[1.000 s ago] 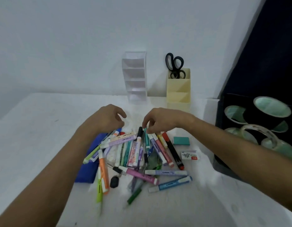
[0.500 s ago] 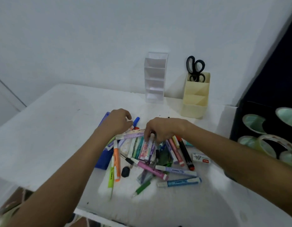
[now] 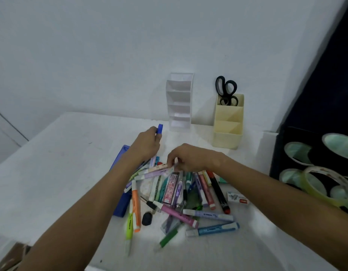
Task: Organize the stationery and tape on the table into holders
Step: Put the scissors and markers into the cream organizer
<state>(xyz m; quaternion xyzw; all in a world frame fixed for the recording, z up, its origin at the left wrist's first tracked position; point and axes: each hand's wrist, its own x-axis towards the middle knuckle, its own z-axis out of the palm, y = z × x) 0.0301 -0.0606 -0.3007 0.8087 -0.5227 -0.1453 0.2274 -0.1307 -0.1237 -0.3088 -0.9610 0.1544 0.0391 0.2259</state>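
Observation:
A heap of markers and highlighters [image 3: 179, 194] lies in the middle of the white table [image 3: 61, 163]. My left hand [image 3: 146, 144] is lifted above the heap's far left side and grips a blue marker [image 3: 160, 129] whose cap points toward the wall. My right hand [image 3: 188, 158] rests at the heap's far edge, its fingertips pinching the end of a pale highlighter [image 3: 156, 168]. A clear tiered holder [image 3: 180, 102] and a cream holder [image 3: 228, 122] with black scissors [image 3: 226, 90] stand by the wall.
A blue case [image 3: 121, 192] lies under my left forearm. A small white box [image 3: 237, 198] and a black cap [image 3: 147, 218] lie beside the heap. Several tape rolls [image 3: 321, 173] sit in a dark rack at the right. The table's front-left edge is close.
My left hand has risen from the heap, carrying a blue marker toward the wall. My right hand shifted slightly onto a pale highlighter. The camera tilted left.

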